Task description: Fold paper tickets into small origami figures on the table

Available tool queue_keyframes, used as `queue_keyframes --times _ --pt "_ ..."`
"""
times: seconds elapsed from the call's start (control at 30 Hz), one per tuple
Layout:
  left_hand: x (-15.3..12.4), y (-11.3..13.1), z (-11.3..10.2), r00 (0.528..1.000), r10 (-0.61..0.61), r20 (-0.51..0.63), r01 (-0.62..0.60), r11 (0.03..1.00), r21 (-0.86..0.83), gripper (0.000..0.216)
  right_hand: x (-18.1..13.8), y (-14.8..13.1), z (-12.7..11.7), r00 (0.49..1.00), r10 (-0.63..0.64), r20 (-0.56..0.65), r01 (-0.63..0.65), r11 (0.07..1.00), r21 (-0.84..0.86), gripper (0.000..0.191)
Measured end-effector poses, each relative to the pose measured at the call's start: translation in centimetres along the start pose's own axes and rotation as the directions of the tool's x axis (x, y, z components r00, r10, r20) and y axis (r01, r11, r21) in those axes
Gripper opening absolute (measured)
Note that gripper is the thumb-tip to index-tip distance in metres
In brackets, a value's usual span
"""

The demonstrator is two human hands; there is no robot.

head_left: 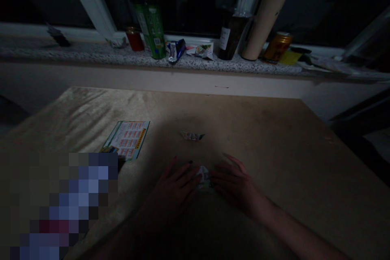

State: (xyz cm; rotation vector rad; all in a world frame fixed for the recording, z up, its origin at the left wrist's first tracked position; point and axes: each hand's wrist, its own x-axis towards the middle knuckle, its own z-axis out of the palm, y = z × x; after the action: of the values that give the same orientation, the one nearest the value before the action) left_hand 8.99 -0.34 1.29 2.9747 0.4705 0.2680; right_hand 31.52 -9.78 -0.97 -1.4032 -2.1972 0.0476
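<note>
On the table (262, 130), in dim light, a small piece of printed paper (203, 174) with a pointed, folded-looking top lies between my hands. My left hand (176, 183) rests on its left side, fingers stretched out and apart. From the right, my right hand (233, 178) touches the paper with its fingertips, fingers extended and thumb raised away. Shadow covers the paper's lower part, so its full shape is hard to make out. Farther off sits a small folded piece of printed paper (192, 136), boat-like with pointed ends. Neither hand touches it.
A printed calendar card (129, 138) lies at left, beside a pixelated patch. The granite sill (195, 63) behind holds a red jar (134, 39), green bottle (152, 30), blue wrapper (176, 50), crumpled paper (204, 51), dark cup (228, 38), bamboo pole (266, 18) and gold can (278, 47).
</note>
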Motion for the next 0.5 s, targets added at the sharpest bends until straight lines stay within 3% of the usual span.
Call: queue_keyframes --times 0.2,0.5 --pt "0.0 -0.2 0.5 0.999 0.047 0.012 -0.047 0.999 0.02 0.035 0.4 -0.7 -0.8 0.999 -0.019 0.035 0.018 1.0 0.011 0.025" --pt "0.1 -0.1 0.7 0.999 0.039 0.006 -0.039 0.998 -0.043 0.034 0.9 -0.5 0.4 0.99 0.133 -0.043 -0.122 0.972 0.2 0.012"
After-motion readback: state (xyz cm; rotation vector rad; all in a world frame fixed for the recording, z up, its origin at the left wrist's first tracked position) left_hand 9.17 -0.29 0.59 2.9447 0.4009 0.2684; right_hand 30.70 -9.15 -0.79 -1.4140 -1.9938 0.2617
